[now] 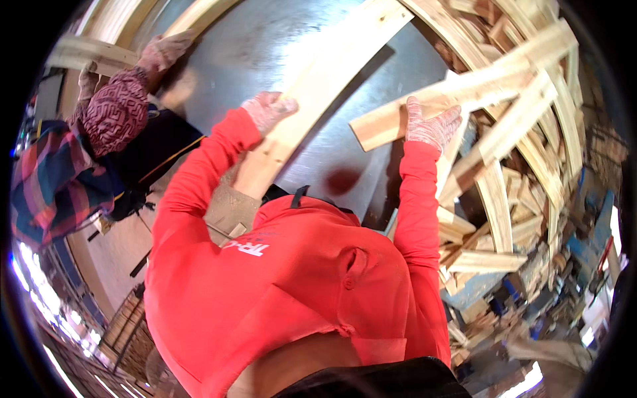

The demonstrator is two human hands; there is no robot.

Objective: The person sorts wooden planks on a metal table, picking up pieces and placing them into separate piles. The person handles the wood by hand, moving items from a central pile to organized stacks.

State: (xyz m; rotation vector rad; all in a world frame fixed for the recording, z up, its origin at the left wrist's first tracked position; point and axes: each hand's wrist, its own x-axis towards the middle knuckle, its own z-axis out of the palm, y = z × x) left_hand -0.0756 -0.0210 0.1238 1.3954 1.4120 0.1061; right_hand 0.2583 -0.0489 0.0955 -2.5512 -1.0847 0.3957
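Note:
My left hand [268,111], in a pale speckled work glove, holds the left edge of a long, light wooden board [324,78]. This board slants across a shiny metal table [229,60], its near end close to my body. On the right, my gloved right hand [431,126] has its fingers over the near edge of a second wooden board [491,81]. That board's left end sticks out above the metal surface, while its far end reaches over a pile of wood pieces. The undersides of both boards, and any fingertips beneath, are hidden.
Crossed boards [501,138] and a heap of offcuts [521,199] crowd the right side. At the left, a co-worker in a plaid shirt [56,176] has a gloved hand [164,53] on another board [199,16] at the table's far left.

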